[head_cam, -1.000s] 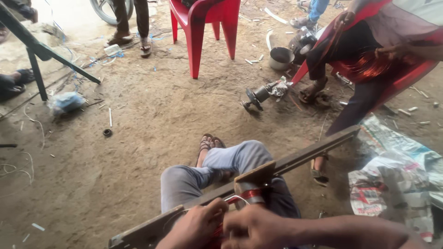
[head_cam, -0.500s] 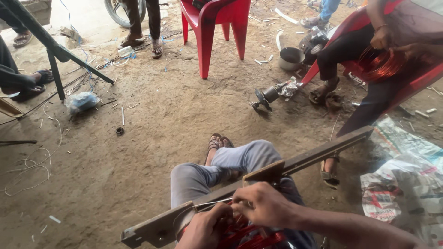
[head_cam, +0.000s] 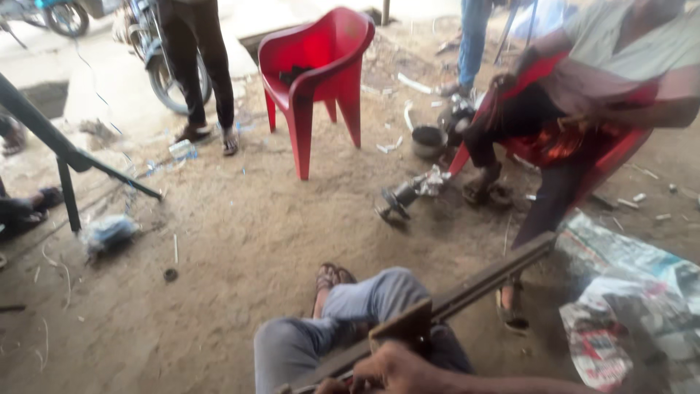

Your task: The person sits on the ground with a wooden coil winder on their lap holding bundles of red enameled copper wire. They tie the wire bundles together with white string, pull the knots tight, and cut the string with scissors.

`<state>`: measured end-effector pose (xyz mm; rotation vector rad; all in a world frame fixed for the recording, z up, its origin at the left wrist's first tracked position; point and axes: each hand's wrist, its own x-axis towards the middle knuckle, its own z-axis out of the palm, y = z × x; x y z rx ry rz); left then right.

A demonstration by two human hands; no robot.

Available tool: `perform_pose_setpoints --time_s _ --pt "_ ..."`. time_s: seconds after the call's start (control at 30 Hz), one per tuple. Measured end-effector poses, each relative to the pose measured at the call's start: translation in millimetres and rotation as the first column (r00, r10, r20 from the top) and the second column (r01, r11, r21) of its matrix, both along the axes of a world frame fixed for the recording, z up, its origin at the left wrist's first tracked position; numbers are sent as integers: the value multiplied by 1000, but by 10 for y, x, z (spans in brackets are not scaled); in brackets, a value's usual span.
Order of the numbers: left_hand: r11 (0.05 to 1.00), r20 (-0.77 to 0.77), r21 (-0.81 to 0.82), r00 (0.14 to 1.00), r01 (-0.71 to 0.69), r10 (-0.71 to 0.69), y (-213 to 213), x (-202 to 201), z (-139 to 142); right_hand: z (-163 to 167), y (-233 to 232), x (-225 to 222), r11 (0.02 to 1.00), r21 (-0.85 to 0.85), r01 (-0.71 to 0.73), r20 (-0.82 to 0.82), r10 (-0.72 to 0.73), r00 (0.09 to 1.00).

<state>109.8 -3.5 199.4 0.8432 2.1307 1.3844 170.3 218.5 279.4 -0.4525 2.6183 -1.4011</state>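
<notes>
A long dark metal bar (head_cam: 481, 281) lies slantwise across my lap, over my grey trousers (head_cam: 364, 306) and sandalled foot (head_cam: 329, 277). A brown wooden block (head_cam: 402, 328) is fixed on the bar. My right hand (head_cam: 397, 368) sits at the bottom edge with its fingers curled on the bar just below the block. Only a sliver of my left hand (head_cam: 327, 385) shows beside it at the frame edge, too little to tell its grip. What lies under the hands is cut off.
Sandy ground. An empty red plastic chair (head_cam: 321, 80) stands ahead. A person sits on another red chair (head_cam: 605, 153) at right, with a motor part (head_cam: 408, 193) and a metal bowl (head_cam: 429, 140) by their feet. Newspaper (head_cam: 627, 306) lies right; a metal frame (head_cam: 65, 153) stands left.
The view has tilted upward, so my hands and the red coil they worked on have dropped almost out of the picture. The bar still lies across my lap.
</notes>
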Motion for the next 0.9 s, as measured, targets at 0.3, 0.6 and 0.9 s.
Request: perform_pose_setpoints --time_s 0.3,0.6,0.9 --pt "1000 -48 -26 999 10 -11 -143 59 79 -17 -121 15 986 154 69 -340 -13 940" --pt "989 -172 144 983 -34 59 -273 316 510 -68 -176 -36 967 31 254 -255 -238 937" --pt "990 -345 133 935 -39 83 -340 400 523 -20 -264 -72 938 198 284 -564 -127 816"
